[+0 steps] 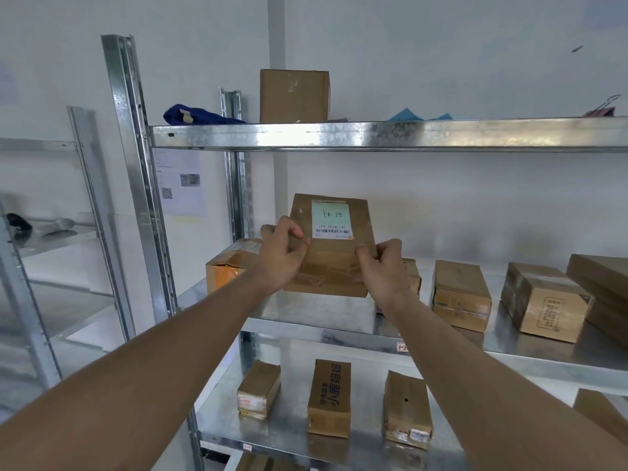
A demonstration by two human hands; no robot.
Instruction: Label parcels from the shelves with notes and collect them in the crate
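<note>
**Noted parcel held above the middle shelf**

A person's left hand (283, 251) and right hand (382, 266) grip the lower edges of a cardboard parcel (331, 246), fingers curled round it, holding it upright over the middle shelf (339, 317). A green note (330, 215) sits over its printed label. The grip is low and narrow (the box stands tall above it), so it could tip forward, or knock the orange-taped box (226, 263) beside it. No crate shows; the shelves hold loose cartons.

Storeroom; steel shelves (373, 134) of parcels (460, 295)
</note>
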